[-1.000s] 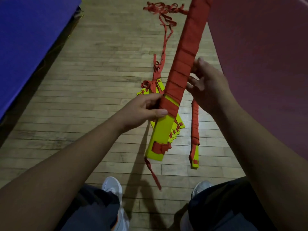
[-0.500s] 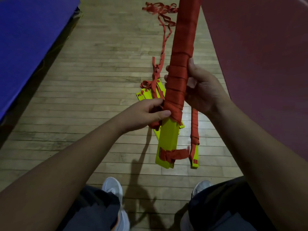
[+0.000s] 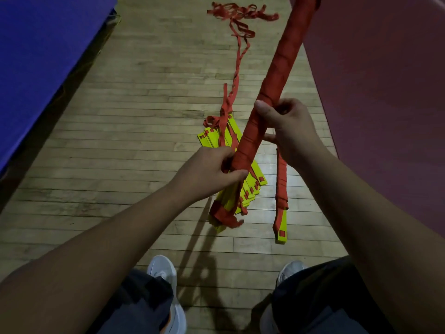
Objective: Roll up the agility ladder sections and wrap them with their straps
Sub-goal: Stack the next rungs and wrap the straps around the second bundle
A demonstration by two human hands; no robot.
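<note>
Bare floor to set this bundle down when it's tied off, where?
Widest bare floor lies between the blue mat and the loose rungs with their trailing strap. A smaller strip sits just ahead of the shoes. Crowded: between the rungs and the red mat, where a wrapped bundle already lies.

Pale, worn wooden plank floor (image 3: 134,145) runs down the middle, catching a soft glare of light. A deep blue padded mat (image 3: 41,56) borders the left; a dull maroon padded mat (image 3: 385,92) rises on the right.
</note>
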